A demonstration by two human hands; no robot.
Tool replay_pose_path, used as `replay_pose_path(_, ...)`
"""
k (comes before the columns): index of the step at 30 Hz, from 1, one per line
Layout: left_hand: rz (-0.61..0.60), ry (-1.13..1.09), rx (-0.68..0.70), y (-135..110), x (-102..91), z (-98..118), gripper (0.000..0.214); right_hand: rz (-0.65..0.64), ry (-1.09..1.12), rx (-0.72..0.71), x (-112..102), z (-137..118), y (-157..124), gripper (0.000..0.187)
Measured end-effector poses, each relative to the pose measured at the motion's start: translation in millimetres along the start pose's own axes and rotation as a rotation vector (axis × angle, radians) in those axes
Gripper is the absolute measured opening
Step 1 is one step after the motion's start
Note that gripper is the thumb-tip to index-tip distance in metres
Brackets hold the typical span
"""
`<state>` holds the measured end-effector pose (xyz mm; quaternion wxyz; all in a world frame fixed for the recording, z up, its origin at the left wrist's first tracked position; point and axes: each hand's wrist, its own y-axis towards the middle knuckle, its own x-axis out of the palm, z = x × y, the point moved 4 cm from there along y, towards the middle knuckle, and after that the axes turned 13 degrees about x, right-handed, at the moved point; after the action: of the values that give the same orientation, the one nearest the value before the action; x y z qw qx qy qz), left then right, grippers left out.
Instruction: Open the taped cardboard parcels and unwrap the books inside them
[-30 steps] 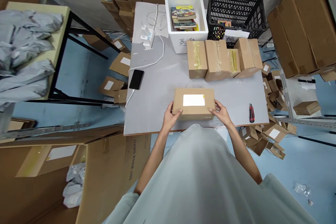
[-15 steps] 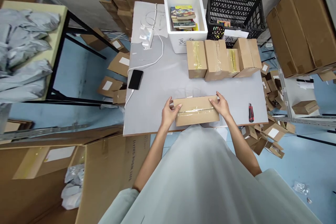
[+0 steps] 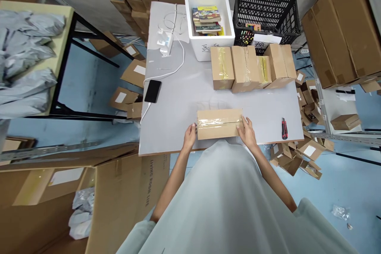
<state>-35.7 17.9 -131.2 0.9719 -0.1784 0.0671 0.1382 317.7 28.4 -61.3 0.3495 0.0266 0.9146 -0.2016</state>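
A small brown cardboard box (image 3: 219,124) lies flat near the front edge of the grey table (image 3: 178,103), its clear-taped seam facing up. My left hand (image 3: 189,136) rests against the box's left end with fingers bent around the corner. My right hand (image 3: 246,131) presses on the box's right end, fingers laid along its side. Both hands hold the box between them.
Three taped boxes (image 3: 250,67) stand in a row at the back. Behind them are a white foam bin of books (image 3: 208,20) and a black crate (image 3: 264,16). A phone (image 3: 152,91) on a cable lies left, a red utility knife (image 3: 284,127) right. Cartons surround the table.
The box has been turned over: its white label faced up a second ago, and now the taped seam faces up. My hands slid down to the box's ends.
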Motion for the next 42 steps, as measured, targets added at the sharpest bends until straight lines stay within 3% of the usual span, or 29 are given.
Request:
replay_pose_path(4, -0.016, -0.035, -0.164, -1, 4.0, -11, 0.047, -0.039, 0.017, -0.013, 1, 8, -4, 0.066)
replay_pose_path(8, -0.067, -0.076, -0.209, 6, 22.0, -5, 0.047, -0.050, 0.091, -0.055, -12, 21, 10, 0.066)
replay_pose_path(11, -0.082, -0.107, -0.184, 10, 36.3, 5, 0.045, -0.010, 0.131, -0.053, -27, 38, 21, 0.069)
replay_pose_path(15, -0.102, -0.140, -0.122, 6, 46.1, 24, 0.054, 0.079, 0.229, 0.072, -46, 67, 33, 0.081)
replay_pose_path(21, -0.125, -0.175, 0.020, -14, 42.6, 65, 0.073, 0.087, 0.374, 0.182, -45, 85, 41, 0.090)
replay_pose_path(25, -0.108, -0.130, 0.076, -27, 32.0, 91, 0.068, 0.059, 0.380, 0.184, -32, 83, 41, 0.092)
replay_pose_path(30, -0.065, -0.108, 0.194, -35, 23.3, 118, 0.061, -0.100, 0.394, 0.200, 1, 71, 42, 0.094)
replay_pose_path(35, -0.060, -0.076, 0.239, -32, 28.0, 123, 0.062, -0.262, 0.447, 0.192, 28, 42, 43, 0.084)
replay_pose_path(38, -0.058, -0.067, 0.227, -32, 33.3, 119, 0.060, -0.289, 0.462, 0.168, 24, 24, 42, 0.074)
replay_pose_path(42, -0.056, -0.054, 0.203, -39, 36.9, 114, 0.053, -0.169, 0.543, 0.183, -5, 3, 34, 0.075)
